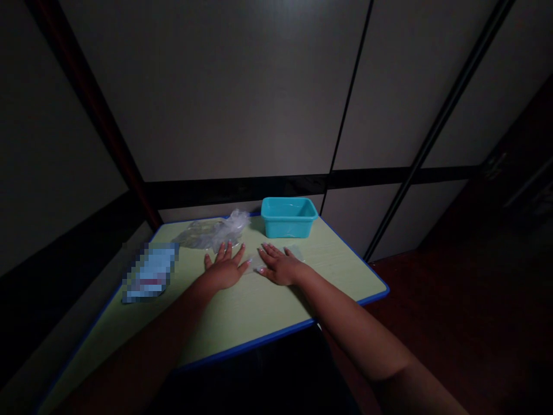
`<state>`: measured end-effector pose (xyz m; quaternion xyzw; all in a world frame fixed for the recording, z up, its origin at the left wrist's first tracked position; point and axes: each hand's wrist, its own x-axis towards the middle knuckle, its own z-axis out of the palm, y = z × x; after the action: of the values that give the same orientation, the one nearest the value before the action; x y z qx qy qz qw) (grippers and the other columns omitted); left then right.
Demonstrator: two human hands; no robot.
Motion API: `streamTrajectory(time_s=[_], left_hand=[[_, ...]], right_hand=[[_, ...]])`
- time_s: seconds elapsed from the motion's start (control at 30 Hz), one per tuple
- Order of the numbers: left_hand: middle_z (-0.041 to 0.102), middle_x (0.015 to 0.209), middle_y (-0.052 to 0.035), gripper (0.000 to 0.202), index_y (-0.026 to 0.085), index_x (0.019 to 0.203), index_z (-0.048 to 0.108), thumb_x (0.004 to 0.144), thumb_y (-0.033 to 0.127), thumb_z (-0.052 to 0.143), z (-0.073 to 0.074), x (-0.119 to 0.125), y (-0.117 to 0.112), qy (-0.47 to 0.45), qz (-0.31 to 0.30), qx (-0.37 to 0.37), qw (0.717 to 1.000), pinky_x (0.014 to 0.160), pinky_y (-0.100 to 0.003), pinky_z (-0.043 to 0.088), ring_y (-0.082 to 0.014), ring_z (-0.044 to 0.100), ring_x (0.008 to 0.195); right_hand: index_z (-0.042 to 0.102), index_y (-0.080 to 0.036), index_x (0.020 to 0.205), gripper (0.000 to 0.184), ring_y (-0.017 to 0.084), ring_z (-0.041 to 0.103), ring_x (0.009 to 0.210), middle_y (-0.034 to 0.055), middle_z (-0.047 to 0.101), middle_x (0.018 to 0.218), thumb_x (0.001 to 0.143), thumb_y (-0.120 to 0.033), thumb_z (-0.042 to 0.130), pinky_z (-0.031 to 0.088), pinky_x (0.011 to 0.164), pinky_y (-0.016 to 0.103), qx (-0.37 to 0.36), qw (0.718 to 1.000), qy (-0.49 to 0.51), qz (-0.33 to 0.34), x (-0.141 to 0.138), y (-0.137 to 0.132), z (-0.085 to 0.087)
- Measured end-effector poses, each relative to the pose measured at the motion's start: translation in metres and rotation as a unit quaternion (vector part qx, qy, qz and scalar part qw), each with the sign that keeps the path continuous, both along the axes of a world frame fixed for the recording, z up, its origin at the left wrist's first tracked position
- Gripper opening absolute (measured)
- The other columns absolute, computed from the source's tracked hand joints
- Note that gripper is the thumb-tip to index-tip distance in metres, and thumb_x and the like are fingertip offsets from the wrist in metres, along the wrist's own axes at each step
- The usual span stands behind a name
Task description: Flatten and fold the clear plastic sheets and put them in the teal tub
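Observation:
My left hand point(224, 271) lies palm down on the table point(242, 320), fingers spread. Just beyond its fingertips is a crumpled clear plastic bag point(224, 229), whose contents I cannot make out. My right hand point(279, 266) is also palm down with fingers apart, on a small flat piece of clear plastic point(297, 252). Part of this plastic shows between the two hands, and the rest is hidden under the right one. Behind my right hand stands a turquoise plastic basket point(288, 226), upright, with its open top up.
A blurred-out light blue packet point(152, 272) lies at the table's left side. The table has a blue edge point(259, 342). Pale cabinet panels point(242, 92) rise right behind it. Dark reddish floor point(432, 311) shows on the right.

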<state>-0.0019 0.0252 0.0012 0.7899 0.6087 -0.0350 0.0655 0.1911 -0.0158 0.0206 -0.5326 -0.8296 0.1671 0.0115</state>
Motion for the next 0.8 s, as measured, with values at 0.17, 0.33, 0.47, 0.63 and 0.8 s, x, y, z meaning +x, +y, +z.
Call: streamTrajectory(time_s=[0.17,0.33,0.47,0.63,0.8], left_hand=[[0.005,0.152,-0.0113,0.065,0.032,0.145,0.012,0.088,0.061,0.020,-0.003,-0.002,0.000,-0.006,0.001,0.015,1.000,0.101,-0.065,0.011,-0.0317,-0.001,0.139],[0.002,0.152,-0.0132,0.068,0.030,0.146,0.011,0.087,0.064,0.021,0.001,-0.002,-0.001,-0.003,0.010,0.004,1.000,0.102,-0.063,0.010,-0.0306,-0.004,0.139],[0.000,0.152,-0.0128,0.069,0.031,0.145,0.010,0.086,0.065,0.021,0.002,-0.003,-0.001,-0.003,0.013,0.000,1.000,0.102,-0.064,0.009,-0.0303,-0.007,0.138],[-0.002,0.152,-0.0095,0.070,0.031,0.145,0.012,0.085,0.067,0.021,0.007,-0.009,-0.001,0.010,0.004,-0.003,1.000,0.101,-0.065,0.009,-0.0312,-0.007,0.138],[-0.003,0.151,-0.0093,0.079,0.030,0.145,0.014,0.080,0.071,0.031,0.023,-0.024,0.000,0.044,-0.026,-0.040,0.998,0.102,-0.065,0.005,-0.0303,-0.006,0.139]], right_hand=[[0.004,-0.025,0.147,0.074,0.024,-0.005,0.140,0.0055,-0.005,0.153,0.087,-0.063,0.023,0.003,0.106,0.060,-0.033,0.999,-0.011,-0.031,0.006,0.001,0.003],[0.001,-0.026,0.147,0.078,0.024,-0.009,0.140,0.0042,-0.009,0.153,0.085,-0.067,0.023,0.002,0.105,0.061,-0.069,0.997,-0.026,-0.036,0.012,0.001,0.009],[0.001,-0.024,0.147,0.081,0.027,-0.008,0.139,0.0070,-0.009,0.153,0.083,-0.069,0.023,0.003,0.105,0.061,-0.078,0.995,-0.029,-0.046,0.022,0.004,0.010],[0.001,-0.023,0.147,0.080,0.026,-0.007,0.140,0.0080,-0.009,0.153,0.084,-0.067,0.024,0.005,0.105,0.062,-0.080,0.993,-0.044,-0.070,0.034,0.009,0.008],[0.001,-0.022,0.147,0.081,0.027,-0.007,0.140,0.0078,-0.009,0.153,0.084,-0.067,0.025,0.005,0.105,0.062,-0.078,0.994,-0.044,-0.059,0.035,0.009,0.009]])
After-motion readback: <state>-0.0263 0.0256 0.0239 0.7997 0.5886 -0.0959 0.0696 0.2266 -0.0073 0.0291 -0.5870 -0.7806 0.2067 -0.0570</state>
